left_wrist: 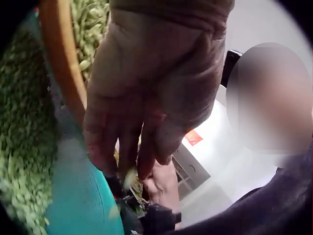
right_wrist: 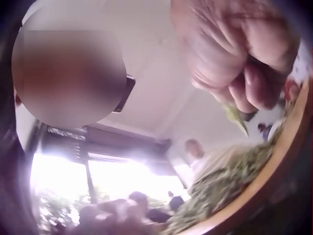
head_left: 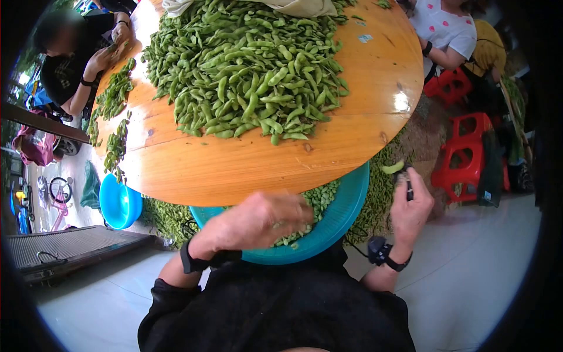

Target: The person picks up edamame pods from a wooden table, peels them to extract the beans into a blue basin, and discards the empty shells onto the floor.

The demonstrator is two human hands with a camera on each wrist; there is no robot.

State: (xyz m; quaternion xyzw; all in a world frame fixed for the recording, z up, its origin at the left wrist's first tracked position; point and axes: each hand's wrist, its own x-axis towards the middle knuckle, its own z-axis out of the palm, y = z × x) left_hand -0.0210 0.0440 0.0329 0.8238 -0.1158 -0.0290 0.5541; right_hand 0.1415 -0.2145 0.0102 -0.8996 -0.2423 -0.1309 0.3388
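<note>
Blue, one basin (head_left: 120,201) is standing at the far left, below the edge of one wooden table (head_left: 234,176). Rightward, the table is bearing one large heap of green pods (head_left: 246,76), too many to count. Your left hand (head_left: 264,220), blurred, is hovering over one teal basin (head_left: 346,217) of shelled beans (head_left: 321,199), its fingers hanging loosely bent and open; whether it is touching the one pale bean (left_wrist: 130,178) at its fingertips, you cannot tell. Your right hand (head_left: 411,202) is curling closed, pinching one green pod (head_left: 393,168) right of the table. Beyond, at least two red stools (head_left: 469,152) are standing.
</note>
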